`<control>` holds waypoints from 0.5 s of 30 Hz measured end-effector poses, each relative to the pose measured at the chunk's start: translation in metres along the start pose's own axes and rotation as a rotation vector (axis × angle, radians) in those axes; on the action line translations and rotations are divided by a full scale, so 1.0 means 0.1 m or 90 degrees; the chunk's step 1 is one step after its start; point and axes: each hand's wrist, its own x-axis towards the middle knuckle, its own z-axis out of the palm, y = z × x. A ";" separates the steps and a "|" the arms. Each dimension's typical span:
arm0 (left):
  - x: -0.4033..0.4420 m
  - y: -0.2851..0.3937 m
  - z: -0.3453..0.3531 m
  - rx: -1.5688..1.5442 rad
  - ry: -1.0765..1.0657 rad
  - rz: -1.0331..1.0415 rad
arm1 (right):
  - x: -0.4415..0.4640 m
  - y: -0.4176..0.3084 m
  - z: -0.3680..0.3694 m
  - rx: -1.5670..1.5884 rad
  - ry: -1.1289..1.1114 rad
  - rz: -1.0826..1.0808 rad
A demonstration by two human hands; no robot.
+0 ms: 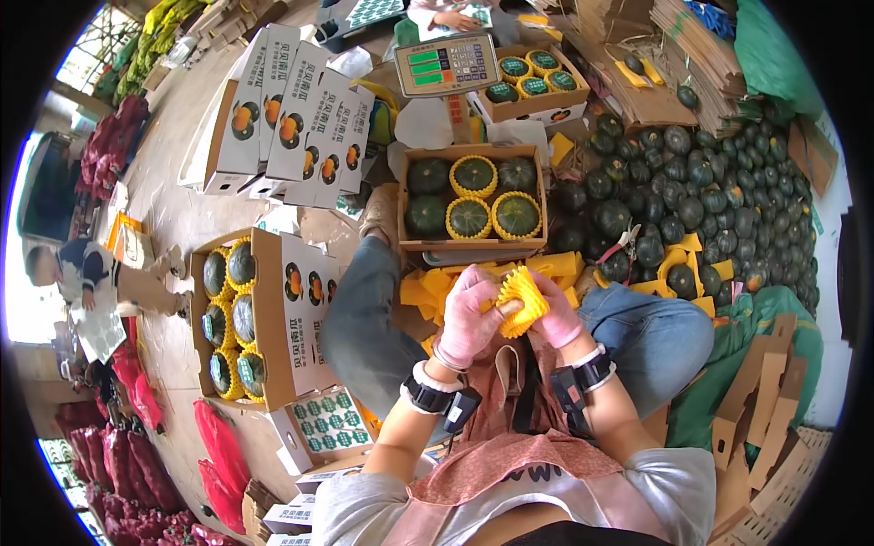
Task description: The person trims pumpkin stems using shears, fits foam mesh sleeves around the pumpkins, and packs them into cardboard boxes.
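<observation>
Both gloved hands are raised over the lap. My left hand [470, 316] wears a pink glove and grips one side of a yellow foam net [522, 302]. On the net's other side, my right hand [556, 314], in a pink glove too, has its fingers wrapped round it. Whether anything is inside the net cannot be seen. Just beyond the hands stands an open cardboard box [473, 246] with two rows of dark green pumpkins [469, 217]; some wear yellow nets, others are bare. More yellow foam nets [557, 266] lie beneath the hands.
A scale [446, 65] stands beyond the box, beside another packed box [535, 111]. A large pumpkin pile [692, 200] is at right, with pruning shears [621, 243]. At left are printed cartons [296, 118], a packed box [264, 309] and a person [100, 273]. Another person's hand [455, 20] shows at top.
</observation>
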 end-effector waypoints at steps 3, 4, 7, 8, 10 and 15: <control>-0.05 -0.08 -0.07 -0.311 -0.116 -0.123 | 0.10 -0.08 -0.13 -0.318 -0.146 -0.229; -0.07 -0.10 -0.14 -0.401 -0.224 -0.190 | 0.11 -0.11 -0.16 -0.446 -0.149 -0.274; 0.05 -0.22 -0.47 -0.562 -0.603 -0.278 | -0.04 -0.23 -0.15 -0.210 -0.216 -0.029; 0.03 -0.29 -0.55 -0.549 -0.540 -0.359 | -0.17 -0.29 -0.12 -0.074 -0.218 -0.003; -0.02 -0.35 -0.66 -0.508 -0.409 -0.522 | -0.36 -0.05 -0.11 0.278 -0.256 0.316; 0.40 -0.40 -0.27 -0.834 -0.182 -0.727 | 0.01 -0.23 -0.41 -0.033 -0.198 0.010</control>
